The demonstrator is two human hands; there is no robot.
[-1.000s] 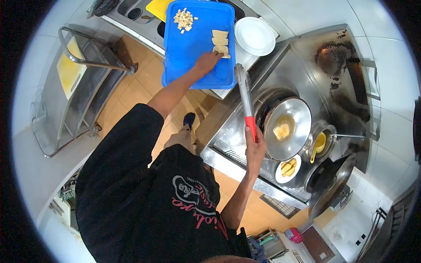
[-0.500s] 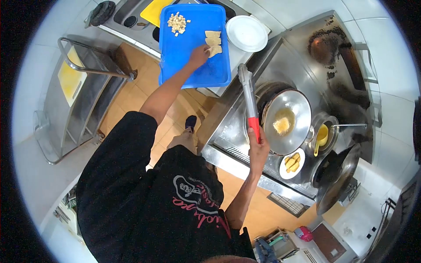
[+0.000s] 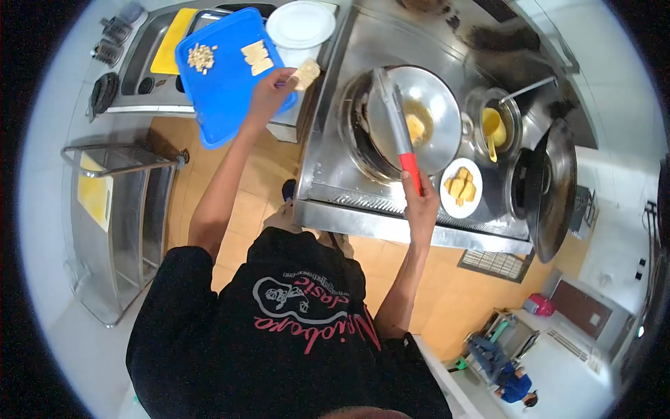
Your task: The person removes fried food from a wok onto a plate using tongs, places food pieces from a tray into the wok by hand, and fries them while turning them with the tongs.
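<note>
Slice, pale, flat, rectangular, pinched in near-closed fingers of left hand, between blue plastic tray and round steel wok. Right hand wrapped around red-handled metal tongs. Step judged: slice transfer; next move calls for steady pinch.

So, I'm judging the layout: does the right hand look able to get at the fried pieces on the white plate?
Probably yes: the right hand is close beside the white plate, and nothing covers the fried pieces. It holds red-handled tongs, though, which point away and would likely need turning.
</note>
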